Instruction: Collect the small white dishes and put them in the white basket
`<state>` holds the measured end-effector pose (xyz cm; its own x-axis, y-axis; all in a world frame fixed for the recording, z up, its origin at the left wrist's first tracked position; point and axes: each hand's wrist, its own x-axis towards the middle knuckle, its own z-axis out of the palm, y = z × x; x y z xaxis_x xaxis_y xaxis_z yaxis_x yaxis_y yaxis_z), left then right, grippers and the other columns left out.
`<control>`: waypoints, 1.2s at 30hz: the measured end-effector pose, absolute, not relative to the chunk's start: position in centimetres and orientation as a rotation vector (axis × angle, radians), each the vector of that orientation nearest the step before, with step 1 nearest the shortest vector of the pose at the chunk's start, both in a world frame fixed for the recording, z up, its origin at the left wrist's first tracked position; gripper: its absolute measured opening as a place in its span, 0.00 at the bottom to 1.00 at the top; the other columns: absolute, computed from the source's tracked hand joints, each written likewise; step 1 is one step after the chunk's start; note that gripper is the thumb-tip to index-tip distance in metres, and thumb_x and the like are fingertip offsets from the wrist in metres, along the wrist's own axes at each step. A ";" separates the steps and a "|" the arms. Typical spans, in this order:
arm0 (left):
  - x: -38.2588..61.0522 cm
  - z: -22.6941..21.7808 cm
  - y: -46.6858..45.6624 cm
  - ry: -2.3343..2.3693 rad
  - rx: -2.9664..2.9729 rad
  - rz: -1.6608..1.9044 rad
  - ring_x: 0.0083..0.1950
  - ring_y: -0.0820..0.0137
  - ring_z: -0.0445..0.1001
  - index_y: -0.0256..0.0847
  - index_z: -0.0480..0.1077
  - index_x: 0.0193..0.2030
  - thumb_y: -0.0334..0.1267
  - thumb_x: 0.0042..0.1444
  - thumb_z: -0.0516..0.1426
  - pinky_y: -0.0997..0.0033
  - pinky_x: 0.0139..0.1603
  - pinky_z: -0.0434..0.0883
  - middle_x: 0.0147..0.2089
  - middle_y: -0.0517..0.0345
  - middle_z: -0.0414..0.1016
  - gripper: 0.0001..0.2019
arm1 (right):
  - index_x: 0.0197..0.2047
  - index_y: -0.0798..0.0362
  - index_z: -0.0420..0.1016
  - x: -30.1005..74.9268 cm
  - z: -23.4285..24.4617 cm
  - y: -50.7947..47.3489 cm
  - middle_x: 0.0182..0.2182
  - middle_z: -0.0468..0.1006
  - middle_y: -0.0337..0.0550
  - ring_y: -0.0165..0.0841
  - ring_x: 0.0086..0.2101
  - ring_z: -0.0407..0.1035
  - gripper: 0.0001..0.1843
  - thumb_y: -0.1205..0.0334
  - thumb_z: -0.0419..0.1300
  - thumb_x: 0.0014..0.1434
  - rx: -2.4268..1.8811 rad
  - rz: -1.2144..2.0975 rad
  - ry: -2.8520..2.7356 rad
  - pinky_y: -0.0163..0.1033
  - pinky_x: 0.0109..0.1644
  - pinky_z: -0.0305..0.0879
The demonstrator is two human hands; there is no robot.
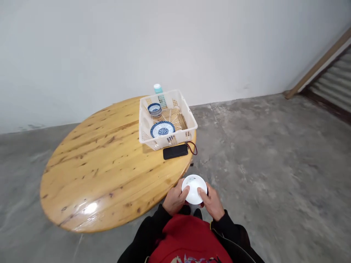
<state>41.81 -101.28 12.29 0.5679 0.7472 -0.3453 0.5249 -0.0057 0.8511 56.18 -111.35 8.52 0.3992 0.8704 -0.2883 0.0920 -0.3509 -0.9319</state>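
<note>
A small white bowl [193, 195] is held in front of my body, just off the table's edge, its hollow facing up at me. My left hand [175, 197] grips its left side, thumb over the rim. On the opposite side my right hand [212, 201] grips it the same way, with the thumb inside. The fingers beneath the bowl are hidden. Beyond my hands, a white plastic basket [175, 139] stands on the table, holding a stack of blue-and-white bowls [155, 109], a blue-patterned plate [162, 129] and a bundle of thin wooden sticks [182, 121].
The wooden table [109, 164] has a rounded edge and a glossy top. A black phone or wallet [175, 152] with a dark red strap [195, 147] lies before the basket. Behind it stands a light blue bottle [158, 88]. Concrete floor [260, 175] extends rightward; a white wall [109, 47] rises behind.
</note>
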 end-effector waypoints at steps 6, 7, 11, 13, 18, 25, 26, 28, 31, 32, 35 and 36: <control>44.1 15.0 -95.4 0.980 1.700 0.232 0.27 0.63 0.77 0.41 0.66 0.54 0.52 0.63 0.47 0.68 0.30 0.71 0.28 0.56 0.77 0.21 | 0.44 0.57 0.70 59.8 11.5 -104.8 0.23 0.74 0.41 0.32 0.19 0.67 0.24 0.43 0.57 0.58 -1.604 1.065 -0.838 0.36 0.18 0.65; 44.5 15.6 -94.2 0.954 1.688 0.251 0.27 0.63 0.77 0.41 0.66 0.55 0.53 0.63 0.47 0.68 0.30 0.71 0.27 0.57 0.77 0.22 | 0.44 0.56 0.70 60.5 12.2 -103.6 0.23 0.74 0.41 0.32 0.19 0.67 0.23 0.43 0.57 0.57 -1.590 1.068 -0.841 0.36 0.18 0.65; 45.3 17.6 -89.4 0.848 1.606 0.337 0.27 0.62 0.78 0.40 0.64 0.59 0.52 0.64 0.48 0.68 0.29 0.73 0.27 0.56 0.77 0.24 | 0.43 0.57 0.70 62.8 15.4 -98.1 0.22 0.74 0.40 0.31 0.19 0.68 0.22 0.45 0.59 0.56 -1.530 1.118 -0.895 0.35 0.18 0.66; 45.3 18.6 -87.0 0.818 1.547 0.382 0.28 0.62 0.79 0.40 0.63 0.62 0.51 0.63 0.49 0.68 0.29 0.74 0.28 0.55 0.77 0.25 | 0.42 0.58 0.71 63.6 16.9 -95.2 0.23 0.75 0.41 0.31 0.19 0.68 0.22 0.46 0.60 0.56 -1.509 1.140 -0.969 0.34 0.18 0.67; 45.1 20.9 -81.0 0.805 1.434 0.429 0.29 0.64 0.79 0.34 0.61 0.62 0.51 0.61 0.52 0.71 0.26 0.74 0.32 0.52 0.77 0.27 | 0.42 0.60 0.71 64.6 19.5 -87.9 0.24 0.76 0.42 0.31 0.20 0.70 0.23 0.47 0.62 0.55 -1.441 1.266 -1.047 0.32 0.18 0.67; 46.4 22.2 -72.0 0.836 1.273 0.527 0.33 0.65 0.80 0.33 0.62 0.58 0.46 0.63 0.54 0.72 0.31 0.76 0.34 0.50 0.78 0.22 | 0.41 0.63 0.72 66.5 22.2 -76.0 0.26 0.77 0.45 0.29 0.21 0.70 0.15 0.57 0.59 0.59 -1.521 1.362 -1.185 0.30 0.21 0.68; 46.8 22.0 -70.6 0.836 1.252 0.552 0.34 0.65 0.80 0.33 0.63 0.57 0.45 0.63 0.54 0.72 0.32 0.76 0.36 0.49 0.78 0.21 | 0.40 0.63 0.73 67.0 22.3 -74.1 0.26 0.77 0.46 0.29 0.22 0.70 0.14 0.59 0.58 0.60 -1.539 1.363 -1.220 0.30 0.22 0.68; 48.0 21.4 -68.0 0.847 1.207 0.594 0.35 0.66 0.80 0.33 0.63 0.57 0.44 0.64 0.54 0.72 0.34 0.76 0.38 0.47 0.79 0.20 | 0.40 0.63 0.73 68.3 22.0 -70.2 0.26 0.77 0.47 0.29 0.24 0.71 0.11 0.62 0.57 0.61 -1.577 1.386 -1.298 0.31 0.25 0.70; 50.4 19.9 -64.3 0.932 1.122 0.627 0.37 0.65 0.80 0.30 0.63 0.56 0.41 0.64 0.52 0.68 0.38 0.77 0.40 0.43 0.78 0.19 | 0.41 0.64 0.73 70.5 20.9 -64.2 0.26 0.77 0.47 0.29 0.26 0.71 0.10 0.65 0.56 0.61 -1.641 1.474 -1.387 0.32 0.28 0.71; 51.4 19.3 -63.2 0.973 1.089 0.637 0.37 0.65 0.80 0.30 0.63 0.56 0.41 0.64 0.51 0.66 0.40 0.77 0.41 0.41 0.78 0.18 | 0.41 0.64 0.73 71.2 20.3 -62.3 0.26 0.77 0.46 0.29 0.26 0.71 0.10 0.66 0.57 0.61 -1.663 1.499 -1.400 0.33 0.29 0.72; 54.4 17.3 -59.8 1.068 0.991 0.668 0.38 0.64 0.80 0.30 0.61 0.57 0.38 0.64 0.50 0.60 0.43 0.77 0.42 0.41 0.77 0.18 | 0.41 0.66 0.73 73.2 18.6 -56.7 0.25 0.75 0.46 0.31 0.28 0.71 0.09 0.68 0.59 0.58 -1.734 1.536 -1.411 0.35 0.30 0.73; 55.4 16.5 -58.7 1.089 0.957 0.680 0.37 0.64 0.80 0.30 0.61 0.58 0.38 0.63 0.50 0.59 0.44 0.76 0.42 0.41 0.77 0.19 | 0.40 0.67 0.73 73.8 18.0 -55.1 0.25 0.75 0.46 0.31 0.28 0.71 0.09 0.70 0.60 0.57 -1.760 1.544 -1.421 0.35 0.30 0.73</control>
